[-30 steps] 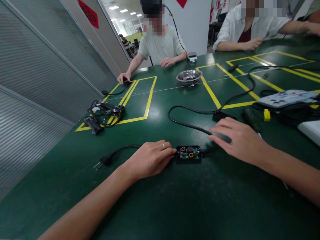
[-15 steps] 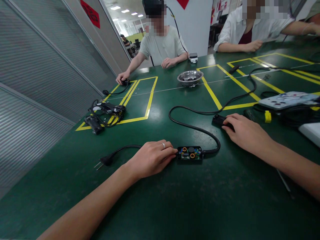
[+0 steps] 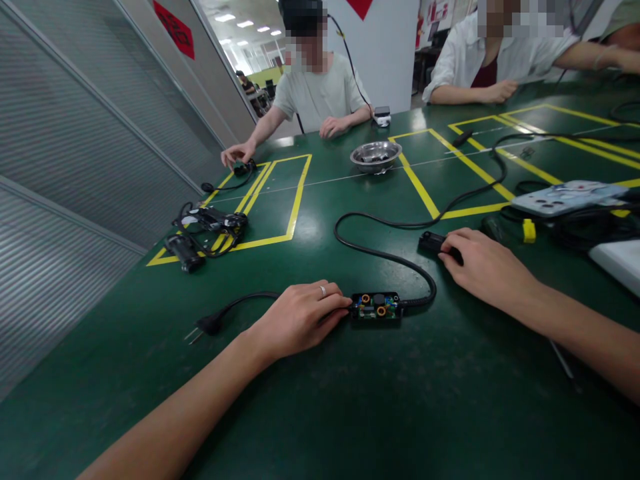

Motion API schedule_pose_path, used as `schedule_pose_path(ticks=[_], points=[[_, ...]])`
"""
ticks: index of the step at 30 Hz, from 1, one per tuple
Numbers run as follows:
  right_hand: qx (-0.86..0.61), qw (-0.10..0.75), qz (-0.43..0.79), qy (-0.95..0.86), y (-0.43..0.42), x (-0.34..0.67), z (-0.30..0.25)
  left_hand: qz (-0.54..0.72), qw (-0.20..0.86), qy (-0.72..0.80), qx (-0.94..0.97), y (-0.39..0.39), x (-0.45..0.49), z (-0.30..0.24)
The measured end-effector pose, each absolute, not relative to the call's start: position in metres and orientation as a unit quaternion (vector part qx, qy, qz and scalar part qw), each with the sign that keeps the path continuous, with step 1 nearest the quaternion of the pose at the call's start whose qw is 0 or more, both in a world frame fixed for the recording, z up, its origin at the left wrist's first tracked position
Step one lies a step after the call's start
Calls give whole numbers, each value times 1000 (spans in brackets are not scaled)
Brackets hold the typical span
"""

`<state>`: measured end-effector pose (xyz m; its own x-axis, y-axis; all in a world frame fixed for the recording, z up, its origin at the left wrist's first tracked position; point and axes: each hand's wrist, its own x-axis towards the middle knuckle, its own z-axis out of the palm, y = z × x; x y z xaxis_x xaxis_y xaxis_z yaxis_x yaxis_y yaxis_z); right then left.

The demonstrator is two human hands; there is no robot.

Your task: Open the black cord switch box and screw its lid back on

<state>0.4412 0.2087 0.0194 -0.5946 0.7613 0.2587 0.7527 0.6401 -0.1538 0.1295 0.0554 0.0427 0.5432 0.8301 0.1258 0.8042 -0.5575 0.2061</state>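
My left hand (image 3: 311,316), a ring on one finger, is closed at the left end of an open black case, where the power cord enters it. Inside the case lies a circuit board (image 3: 376,307) with copper-wound coils, facing up. On the cord's other side, a two-pin plug (image 3: 209,325) rests on the table left of that hand. A thick black cable (image 3: 400,264) leaves the case's right end and curves away. My right hand (image 3: 483,263) is closed around a black plastic cover (image 3: 430,243) at table height; its fingers hide part of the cover.
A steel bowl (image 3: 376,159) holds small dark parts. Tangled black devices and cables (image 3: 210,230) lie left. At right are a phone (image 3: 565,198), a yellow piece (image 3: 529,231) and a thin screwdriver-like rod (image 3: 564,360). Across the table, a person's hand (image 3: 239,155) is at a dark object.
The view has shifted slightly, moving everything a little left in the picture. Both my hands keep their holds. The hand of the person opposite has opened a little at the dark object.
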Motion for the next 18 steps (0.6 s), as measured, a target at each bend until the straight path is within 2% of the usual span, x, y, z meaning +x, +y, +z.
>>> schedule_pose_path(ticks=[18], points=[[-445, 161, 15, -881, 203, 437, 31, 108, 63, 467, 875, 56, 128, 40]])
